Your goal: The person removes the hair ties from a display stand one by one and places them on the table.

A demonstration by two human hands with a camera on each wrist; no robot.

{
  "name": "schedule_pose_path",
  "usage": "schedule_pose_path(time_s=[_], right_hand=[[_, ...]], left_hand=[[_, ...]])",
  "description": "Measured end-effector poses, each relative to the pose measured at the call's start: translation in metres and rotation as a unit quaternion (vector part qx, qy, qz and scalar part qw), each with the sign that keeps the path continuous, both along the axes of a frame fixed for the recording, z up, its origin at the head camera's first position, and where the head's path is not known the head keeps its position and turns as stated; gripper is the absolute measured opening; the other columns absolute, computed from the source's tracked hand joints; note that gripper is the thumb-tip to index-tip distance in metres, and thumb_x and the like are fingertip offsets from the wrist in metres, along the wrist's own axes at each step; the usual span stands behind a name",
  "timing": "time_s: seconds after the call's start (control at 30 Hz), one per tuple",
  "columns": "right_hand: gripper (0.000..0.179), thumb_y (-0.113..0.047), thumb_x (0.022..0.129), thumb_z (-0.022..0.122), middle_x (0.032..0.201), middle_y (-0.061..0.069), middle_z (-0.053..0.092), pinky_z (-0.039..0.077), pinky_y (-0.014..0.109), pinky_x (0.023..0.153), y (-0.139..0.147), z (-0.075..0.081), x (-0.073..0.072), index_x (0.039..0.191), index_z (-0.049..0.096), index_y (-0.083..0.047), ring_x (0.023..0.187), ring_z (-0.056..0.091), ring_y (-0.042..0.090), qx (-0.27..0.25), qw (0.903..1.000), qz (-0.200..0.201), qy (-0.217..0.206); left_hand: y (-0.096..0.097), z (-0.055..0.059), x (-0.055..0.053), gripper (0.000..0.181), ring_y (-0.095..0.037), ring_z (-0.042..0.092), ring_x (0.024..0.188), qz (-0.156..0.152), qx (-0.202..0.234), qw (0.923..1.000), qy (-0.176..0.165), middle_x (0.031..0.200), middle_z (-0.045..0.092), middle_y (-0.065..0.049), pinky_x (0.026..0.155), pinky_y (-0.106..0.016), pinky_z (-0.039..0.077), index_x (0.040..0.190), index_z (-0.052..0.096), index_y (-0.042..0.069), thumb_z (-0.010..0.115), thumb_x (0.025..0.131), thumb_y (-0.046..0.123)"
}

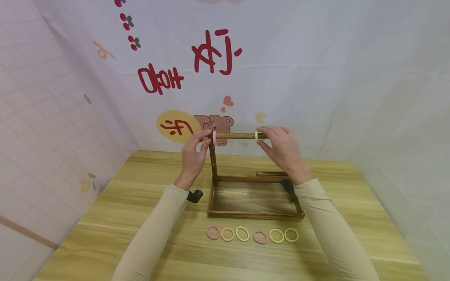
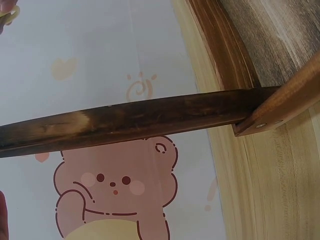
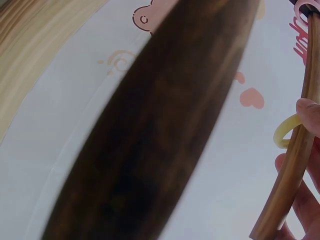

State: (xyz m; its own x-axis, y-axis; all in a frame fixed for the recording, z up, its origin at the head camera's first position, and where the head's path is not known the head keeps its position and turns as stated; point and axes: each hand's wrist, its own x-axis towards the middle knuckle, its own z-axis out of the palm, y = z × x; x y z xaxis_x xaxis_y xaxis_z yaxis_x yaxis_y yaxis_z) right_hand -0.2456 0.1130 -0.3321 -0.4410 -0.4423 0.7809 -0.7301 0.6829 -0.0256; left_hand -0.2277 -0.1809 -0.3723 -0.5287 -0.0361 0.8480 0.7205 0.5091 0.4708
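Note:
A wooden stand has a horizontal bar (image 1: 235, 136) held up by a dark post (image 1: 214, 166) on its left. A pink hair tie (image 1: 215, 138) encircles the bar's left end, against the post. My left hand (image 1: 193, 156) has its thumb and fingertips at that hair tie, beside the post top, and appears to pinch it. Toward the bar's right end, my right hand (image 1: 284, 151) pinches a yellow hair tie (image 1: 257, 135) between thumb and fingers. In the right wrist view this yellow hair tie (image 3: 282, 132) goes round the bar (image 3: 282, 200).
The stand's shallow wooden tray (image 1: 254, 214) rests on the table (image 1: 140, 234). In front of it lie several hair ties in a row, including pink (image 1: 207, 234), orange (image 1: 222, 235) and yellow (image 1: 237, 232) ones. A printed cloth (image 1: 281, 78) hangs behind.

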Motion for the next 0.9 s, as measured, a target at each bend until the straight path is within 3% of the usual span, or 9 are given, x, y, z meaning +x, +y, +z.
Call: schedule_pose_path(time_s=[0.9], right_hand=[[0.048, -0.008, 0.081, 0.090, 0.117, 0.014, 0.075, 0.052, 0.055, 0.095, 0.0072, 0.0007, 0.0031, 0.125, 0.072, -0.003, 0.106, 0.070, 0.034, -0.007, 1.0000, 0.000, 0.004]], left_hand=[[-0.0005, 0.0004, 0.0011, 0.027, -0.031, 0.069, 0.105, -0.003, 0.003, 1.0000, 0.001, 0.125, 0.071, -0.014, 0.095, -0.040, 0.058, 0.124, 0.072, 0.001, 0.071, 0.097, 0.004]])
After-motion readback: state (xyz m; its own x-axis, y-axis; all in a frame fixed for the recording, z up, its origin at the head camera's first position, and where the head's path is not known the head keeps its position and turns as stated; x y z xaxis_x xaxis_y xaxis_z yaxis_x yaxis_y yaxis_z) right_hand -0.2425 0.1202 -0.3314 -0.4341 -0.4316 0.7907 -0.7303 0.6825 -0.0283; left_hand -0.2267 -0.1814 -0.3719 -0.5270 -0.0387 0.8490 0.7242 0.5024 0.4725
